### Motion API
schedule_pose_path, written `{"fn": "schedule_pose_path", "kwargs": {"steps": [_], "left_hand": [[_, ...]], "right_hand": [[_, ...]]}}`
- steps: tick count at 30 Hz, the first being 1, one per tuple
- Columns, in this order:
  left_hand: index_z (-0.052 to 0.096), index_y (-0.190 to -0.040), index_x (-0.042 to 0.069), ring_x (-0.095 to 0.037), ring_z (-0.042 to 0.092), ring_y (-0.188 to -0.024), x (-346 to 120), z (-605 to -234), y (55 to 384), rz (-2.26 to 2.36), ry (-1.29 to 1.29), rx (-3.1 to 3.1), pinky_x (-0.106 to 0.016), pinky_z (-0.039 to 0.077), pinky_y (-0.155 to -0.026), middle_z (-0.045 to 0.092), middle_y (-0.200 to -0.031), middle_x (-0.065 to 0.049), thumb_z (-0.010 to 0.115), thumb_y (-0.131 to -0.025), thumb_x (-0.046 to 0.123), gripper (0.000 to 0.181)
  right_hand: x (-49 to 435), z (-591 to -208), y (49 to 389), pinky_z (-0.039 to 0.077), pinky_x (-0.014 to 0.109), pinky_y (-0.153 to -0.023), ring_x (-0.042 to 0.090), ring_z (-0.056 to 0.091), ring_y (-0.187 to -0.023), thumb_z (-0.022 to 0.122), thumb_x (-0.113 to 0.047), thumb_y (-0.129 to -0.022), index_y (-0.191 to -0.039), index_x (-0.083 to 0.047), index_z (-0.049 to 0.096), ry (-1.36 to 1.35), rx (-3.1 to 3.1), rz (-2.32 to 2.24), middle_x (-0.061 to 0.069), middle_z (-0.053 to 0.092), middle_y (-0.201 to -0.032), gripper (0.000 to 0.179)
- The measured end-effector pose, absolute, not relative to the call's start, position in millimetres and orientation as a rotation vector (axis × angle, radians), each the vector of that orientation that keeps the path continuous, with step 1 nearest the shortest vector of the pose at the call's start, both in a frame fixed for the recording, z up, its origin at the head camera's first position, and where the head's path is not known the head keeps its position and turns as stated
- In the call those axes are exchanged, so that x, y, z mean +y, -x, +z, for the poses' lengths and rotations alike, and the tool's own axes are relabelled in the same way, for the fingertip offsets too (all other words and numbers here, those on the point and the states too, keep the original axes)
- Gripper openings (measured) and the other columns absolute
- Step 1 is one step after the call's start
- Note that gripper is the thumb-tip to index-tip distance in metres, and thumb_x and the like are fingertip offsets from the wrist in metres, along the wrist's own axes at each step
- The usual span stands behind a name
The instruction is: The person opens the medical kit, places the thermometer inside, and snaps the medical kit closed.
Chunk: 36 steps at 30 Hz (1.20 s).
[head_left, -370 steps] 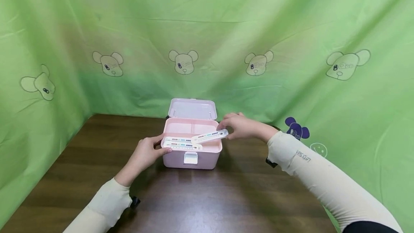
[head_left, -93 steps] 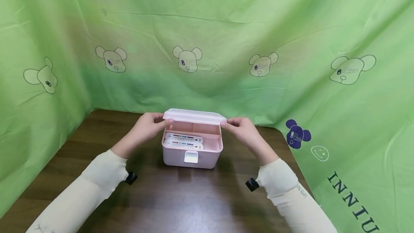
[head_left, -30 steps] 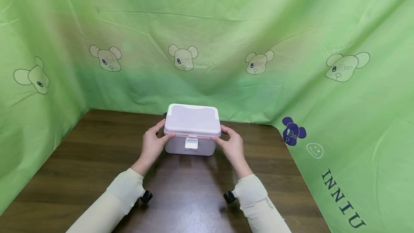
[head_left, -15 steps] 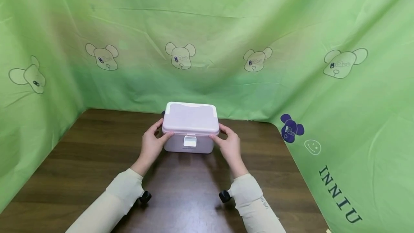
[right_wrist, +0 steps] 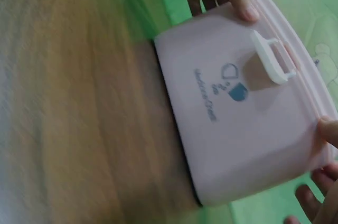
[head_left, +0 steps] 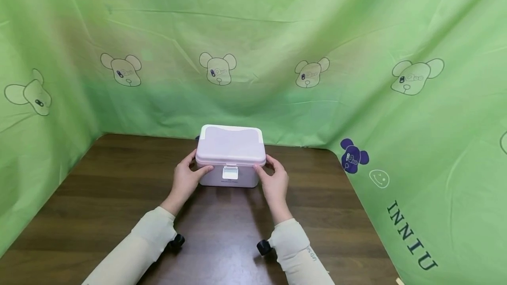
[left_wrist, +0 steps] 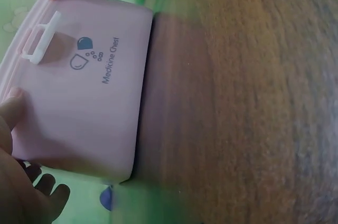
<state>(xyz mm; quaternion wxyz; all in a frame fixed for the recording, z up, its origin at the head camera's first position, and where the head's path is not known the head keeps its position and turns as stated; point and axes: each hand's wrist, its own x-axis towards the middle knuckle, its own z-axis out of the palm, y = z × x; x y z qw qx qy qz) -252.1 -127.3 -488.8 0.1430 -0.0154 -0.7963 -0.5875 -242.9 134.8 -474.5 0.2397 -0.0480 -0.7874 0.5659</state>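
A pink medicine chest (head_left: 231,146) with a pale lilac lid stands near the back of the table, its lid down. The white front latch (right_wrist: 272,57) sticks out from the front wall in both wrist views. My left hand (head_left: 185,182) holds the chest's left side, thumb on the front under the lid's rim and fingers round the side. On the opposite side my right hand (head_left: 275,184) grips the right front corner the same way. Blue capsule print and the words "Medicine Chest" show on the front (left_wrist: 87,102). What is inside is hidden.
The dark wooden table (head_left: 229,236) stretches in front of the chest and to both sides. A green curtain (head_left: 269,113) printed with bear heads hangs close behind the chest and along both sides.
Earlier the chest stood open with flat white packs inside, my right hand holding one. Both hands then lowered the lid. Since then they have stayed on the corners, the thumbs shifting slightly.
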Motion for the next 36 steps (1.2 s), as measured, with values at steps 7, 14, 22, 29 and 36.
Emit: {"fn": "schedule_pose_path", "kwargs": {"steps": [7,14,22,29,36], "left_hand": [[0.055,-0.149,0.011,-0.03,0.059,-0.131,-127,-490,252,-1.623,-0.007,-2.329,-0.049,0.053,-0.102,0.063,-0.142,-0.012,0.09,-0.077,0.042,0.086],[0.061,-0.143,0.008,-0.028,0.061,-0.129,-128,-487,251,-1.645,-0.037,-2.31,-0.049,0.054,-0.1,0.066,-0.137,-0.013,0.091,-0.076,0.043,0.081],[0.065,-0.138,0.006,-0.029,0.064,-0.124,-126,-486,247,-1.628,-0.065,-2.305,-0.049,0.055,-0.097,0.069,-0.13,-0.014,0.091,-0.077,0.042,0.076],[0.068,-0.135,0.008,-0.028,0.068,-0.117,-125,-488,248,-1.609,-0.085,-2.271,-0.048,0.057,-0.093,0.072,-0.125,-0.014,0.091,-0.077,0.038,0.069],[0.069,-0.133,0.011,-0.025,0.069,-0.115,-122,-488,245,-1.582,-0.118,-2.271,-0.046,0.058,-0.09,0.072,-0.124,-0.012,0.091,-0.076,0.038,0.067]], "right_hand": [[100,-485,220,0.043,0.047,-0.106,0.025,0.054,-0.116,0.085,-0.019,-0.085,-0.128,-0.003,0.062,0.225,-1.912,1.455,0.01,0.056,-0.126,0.052],[62,-493,203,0.042,0.043,-0.108,0.025,0.056,-0.119,0.088,-0.023,-0.082,-0.119,-0.006,0.067,0.161,-1.976,1.463,0.008,0.059,-0.122,0.046],[32,-500,201,0.039,0.046,-0.105,0.026,0.054,-0.121,0.095,-0.028,-0.072,-0.12,-0.015,0.064,0.302,-2.125,1.412,0.002,0.059,-0.124,0.059],[10,-495,206,0.036,0.049,-0.103,0.031,0.052,-0.122,0.096,-0.022,-0.069,-0.127,-0.011,0.058,0.417,-2.069,1.402,0.008,0.057,-0.128,0.071],[2,-499,208,0.038,0.049,-0.101,0.032,0.053,-0.12,0.093,-0.016,-0.072,-0.126,-0.01,0.058,0.462,-2.009,1.378,0.009,0.058,-0.127,0.065]]}}
